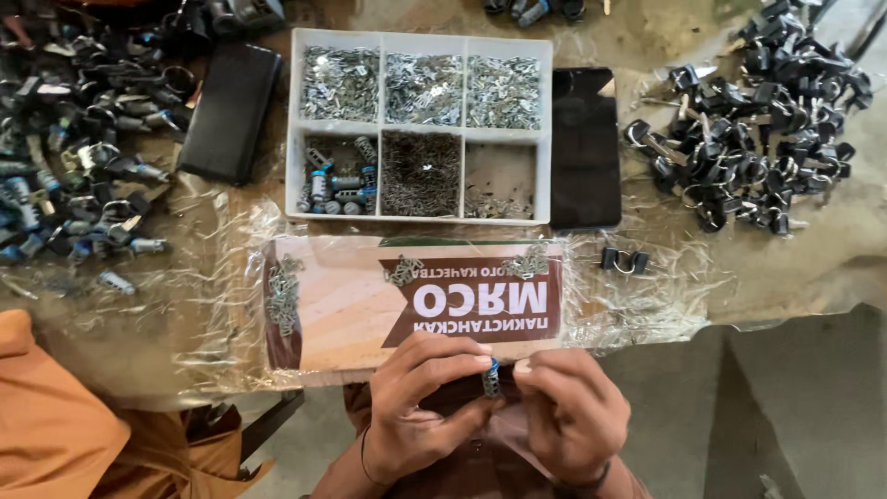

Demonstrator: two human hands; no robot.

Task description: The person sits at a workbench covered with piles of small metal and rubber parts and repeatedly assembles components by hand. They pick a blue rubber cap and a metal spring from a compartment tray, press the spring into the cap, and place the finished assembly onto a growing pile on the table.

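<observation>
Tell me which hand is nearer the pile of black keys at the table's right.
Right. The right hand lies below-left of the pile of black keys; the left hand sits farther left, both pinching a small metal cylinder.

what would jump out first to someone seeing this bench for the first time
At the near edge, the left hand and right hand pinch a small metal cylinder with a blue end between them. Behind them sits a white six-compartment tray full of tiny silvery and dark parts. A heap of black-headed keys fills the far right, and a pile of blue-tipped cylinders the far left.
</observation>
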